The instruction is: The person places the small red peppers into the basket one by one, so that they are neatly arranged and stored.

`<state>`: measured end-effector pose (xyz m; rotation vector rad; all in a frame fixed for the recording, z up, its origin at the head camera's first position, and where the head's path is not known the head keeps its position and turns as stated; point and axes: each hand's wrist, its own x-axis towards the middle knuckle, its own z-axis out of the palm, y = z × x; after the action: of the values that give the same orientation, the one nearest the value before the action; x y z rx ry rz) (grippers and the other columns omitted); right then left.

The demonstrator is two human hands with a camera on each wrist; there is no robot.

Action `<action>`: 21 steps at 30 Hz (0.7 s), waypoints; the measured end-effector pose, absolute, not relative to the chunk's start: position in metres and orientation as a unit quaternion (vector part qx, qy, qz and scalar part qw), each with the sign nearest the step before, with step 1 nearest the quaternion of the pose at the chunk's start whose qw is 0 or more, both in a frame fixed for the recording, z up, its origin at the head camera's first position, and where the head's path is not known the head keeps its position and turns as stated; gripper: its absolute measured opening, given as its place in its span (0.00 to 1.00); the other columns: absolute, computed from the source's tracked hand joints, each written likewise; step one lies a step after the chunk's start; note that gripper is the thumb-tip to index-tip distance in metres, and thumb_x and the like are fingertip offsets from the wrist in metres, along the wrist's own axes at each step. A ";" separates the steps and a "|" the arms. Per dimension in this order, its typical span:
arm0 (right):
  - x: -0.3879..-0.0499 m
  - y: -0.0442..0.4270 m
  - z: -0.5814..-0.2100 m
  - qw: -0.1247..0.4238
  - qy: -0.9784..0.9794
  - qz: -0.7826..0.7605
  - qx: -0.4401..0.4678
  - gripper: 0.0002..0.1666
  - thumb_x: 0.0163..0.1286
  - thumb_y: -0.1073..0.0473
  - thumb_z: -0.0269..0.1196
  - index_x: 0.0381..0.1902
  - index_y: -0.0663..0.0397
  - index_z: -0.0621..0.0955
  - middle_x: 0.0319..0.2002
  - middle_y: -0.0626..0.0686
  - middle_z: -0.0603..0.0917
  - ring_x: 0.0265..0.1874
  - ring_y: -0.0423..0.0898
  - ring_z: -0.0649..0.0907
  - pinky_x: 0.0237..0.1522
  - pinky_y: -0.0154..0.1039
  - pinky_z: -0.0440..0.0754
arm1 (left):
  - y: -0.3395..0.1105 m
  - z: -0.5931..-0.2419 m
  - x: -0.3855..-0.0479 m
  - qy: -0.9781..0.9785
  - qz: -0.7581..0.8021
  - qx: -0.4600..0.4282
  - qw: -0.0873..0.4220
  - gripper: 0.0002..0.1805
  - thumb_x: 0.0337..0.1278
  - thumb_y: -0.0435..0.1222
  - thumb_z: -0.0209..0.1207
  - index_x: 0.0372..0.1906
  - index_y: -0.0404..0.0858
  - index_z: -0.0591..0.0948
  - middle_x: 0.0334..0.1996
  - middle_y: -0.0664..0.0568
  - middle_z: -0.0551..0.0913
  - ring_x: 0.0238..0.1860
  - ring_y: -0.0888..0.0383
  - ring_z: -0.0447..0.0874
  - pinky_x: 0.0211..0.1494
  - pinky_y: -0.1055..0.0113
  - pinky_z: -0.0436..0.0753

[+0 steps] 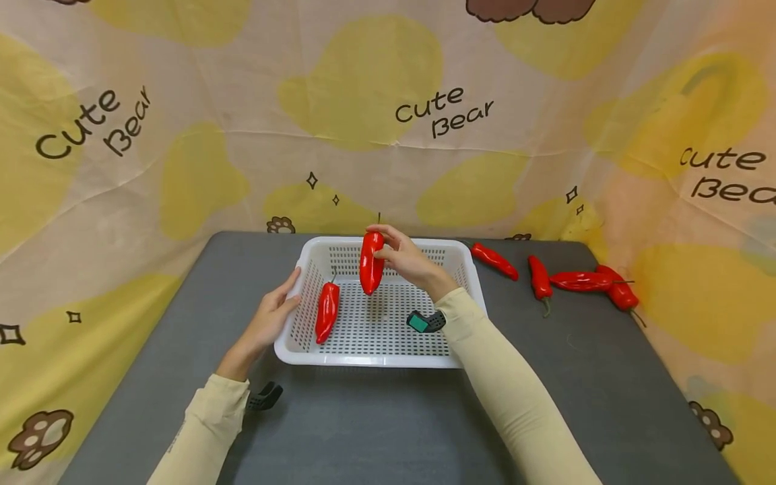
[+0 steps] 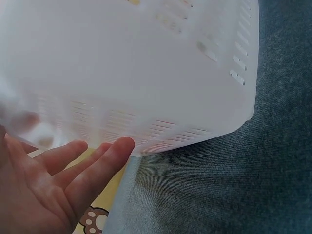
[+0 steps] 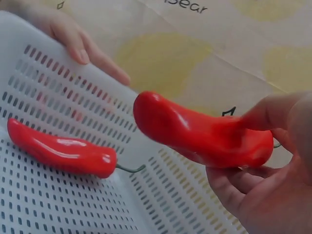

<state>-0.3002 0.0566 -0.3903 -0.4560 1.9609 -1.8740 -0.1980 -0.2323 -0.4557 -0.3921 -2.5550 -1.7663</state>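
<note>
My right hand [image 1: 407, 259] pinches a red pepper [image 1: 371, 264] between thumb and fingers, above the white plastic basket [image 1: 370, 361]. The pepper hangs with its tip down and its stem up in the head view. Inside the basket, toward its left side, lies another red pepper [image 3: 63, 150] with a green stem. My left hand [image 1: 269, 323] holds the basket's left rim, the thumb over the edge. In the left wrist view its fingers [image 2: 105, 165] lie along the outer wall.
On the grey table [image 1: 364, 431], right of the basket, lie several more red peppers: one by the basket's back corner [image 1: 495, 261], one with its stem toward me [image 1: 539, 277], and two crossing [image 1: 578, 281]. A printed cloth [image 1: 364, 81] hangs behind the table.
</note>
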 end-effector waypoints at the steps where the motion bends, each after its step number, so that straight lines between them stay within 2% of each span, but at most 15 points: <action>1: -0.301 0.058 -0.392 0.198 0.698 -0.668 -0.168 0.30 0.75 0.68 0.54 0.73 0.48 0.68 0.71 0.57 0.70 0.66 0.57 0.74 0.68 0.53 0.78 | -0.232 -0.456 -0.199 -0.815 -0.566 -0.125 0.007 0.32 0.77 0.31 0.43 0.80 0.36 0.52 0.77 0.28 0.56 0.55 0.32 0.82 0.45 0.58 0.91; 7: -0.299 0.058 -0.398 0.221 0.702 -0.644 -0.208 0.29 0.75 0.65 0.57 0.72 0.49 0.68 0.68 0.60 0.73 0.65 0.58 0.76 0.69 0.56 0.77 | -0.230 -0.456 -0.198 -0.807 -0.577 -0.126 0.004 0.32 0.77 0.30 0.42 0.81 0.36 0.51 0.77 0.28 0.55 0.59 0.25 0.77 0.47 0.52 0.90; 21: -0.291 0.044 -0.410 0.256 0.740 -0.579 -0.226 0.28 0.75 0.67 0.57 0.70 0.52 0.69 0.65 0.59 0.75 0.61 0.56 0.79 0.66 0.52 0.81 | -0.229 -0.457 -0.198 -0.801 -0.583 -0.135 0.008 0.32 0.77 0.30 0.41 0.80 0.34 0.50 0.78 0.30 0.52 0.61 0.26 0.74 0.50 0.51 0.89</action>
<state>-0.2915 0.0441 -0.4103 -0.6145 2.0082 -1.5722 -0.1984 -0.2295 -0.4571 -0.4220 -2.5029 -1.8224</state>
